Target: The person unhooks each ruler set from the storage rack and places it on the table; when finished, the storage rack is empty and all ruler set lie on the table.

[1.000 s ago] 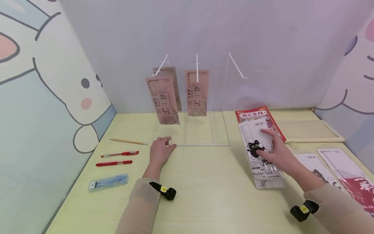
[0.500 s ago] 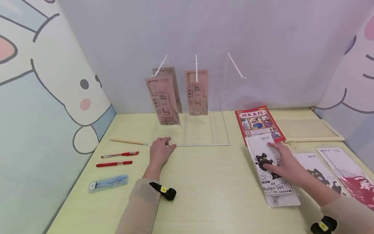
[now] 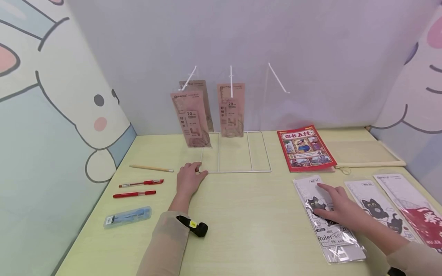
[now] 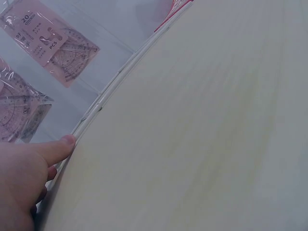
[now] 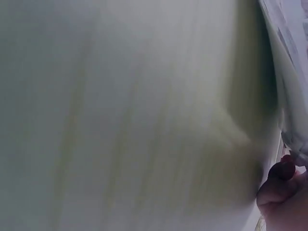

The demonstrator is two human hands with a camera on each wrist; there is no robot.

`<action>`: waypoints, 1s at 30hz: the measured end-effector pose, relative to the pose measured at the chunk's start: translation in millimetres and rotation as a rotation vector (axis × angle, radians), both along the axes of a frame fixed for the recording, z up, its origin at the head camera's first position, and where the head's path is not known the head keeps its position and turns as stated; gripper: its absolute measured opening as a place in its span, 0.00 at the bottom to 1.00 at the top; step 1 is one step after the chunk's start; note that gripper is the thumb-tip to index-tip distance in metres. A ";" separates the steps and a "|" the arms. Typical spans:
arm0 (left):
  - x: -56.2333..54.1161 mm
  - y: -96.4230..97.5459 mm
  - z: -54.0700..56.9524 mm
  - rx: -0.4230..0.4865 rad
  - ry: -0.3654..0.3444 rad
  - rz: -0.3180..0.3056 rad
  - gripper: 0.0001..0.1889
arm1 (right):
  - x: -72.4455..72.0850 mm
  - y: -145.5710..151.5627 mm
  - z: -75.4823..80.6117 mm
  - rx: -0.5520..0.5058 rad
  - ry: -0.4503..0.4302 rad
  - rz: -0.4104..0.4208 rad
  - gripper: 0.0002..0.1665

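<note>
In the head view my left hand point(image 3: 189, 180) is at the front left corner of a white wire display rack point(image 3: 238, 171), gripping its base wire. The left wrist view shows the thumb point(image 4: 61, 147) on top of the wire and the other fingers lower, partly hidden. My right hand point(image 3: 345, 211) holds a clear-wrapped ruler set point(image 3: 321, 226) with a black cat print, low over the table at right. Its thumb lies across the front and the index finger near the upper part. Pink ruler-set packets point(image 3: 191, 119) hang on the left hook, and another pink packet point(image 3: 230, 111) on the middle one.
The rack's right hook point(image 3: 279, 78) carries nothing. A red comic-style booklet point(image 3: 305, 149) lies behind the right hand, beside a beige mesh pouch point(image 3: 362, 153). Further right are another cat packet point(image 3: 376, 207) and a red-and-white packet point(image 3: 411, 209). A pencil point(image 3: 152, 168), red pens point(image 3: 134, 194) and a blue case point(image 3: 127, 217) lie left.
My right hand has brought the cat ruler set down and toward me, off the red booklet, which is now uncovered. My left hand has stayed at the rack corner.
</note>
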State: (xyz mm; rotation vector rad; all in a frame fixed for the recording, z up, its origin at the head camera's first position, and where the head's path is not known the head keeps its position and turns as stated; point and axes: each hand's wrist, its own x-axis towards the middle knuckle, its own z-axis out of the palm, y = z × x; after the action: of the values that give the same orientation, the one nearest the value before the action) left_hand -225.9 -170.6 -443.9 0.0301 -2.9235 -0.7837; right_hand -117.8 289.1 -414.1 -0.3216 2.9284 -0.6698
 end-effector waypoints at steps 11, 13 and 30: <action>0.4 -0.4 0.7 0.005 0.011 0.004 0.26 | 1.3 17.1 0.6 0.084 -0.058 -0.027 0.51; 0.6 -0.4 0.9 0.007 0.012 0.003 0.26 | 1.4 20.0 0.6 0.080 -0.056 -0.018 0.50; 0.7 -0.1 0.4 -0.001 0.019 0.000 0.25 | -3.0 19.8 16.3 0.116 -0.043 -0.055 0.49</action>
State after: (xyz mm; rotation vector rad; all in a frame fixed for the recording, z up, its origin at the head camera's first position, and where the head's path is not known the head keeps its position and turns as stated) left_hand -225.2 -170.7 -443.5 0.0227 -2.9055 -0.7783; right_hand -120.8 308.9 -397.8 -0.2120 2.9290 -0.5040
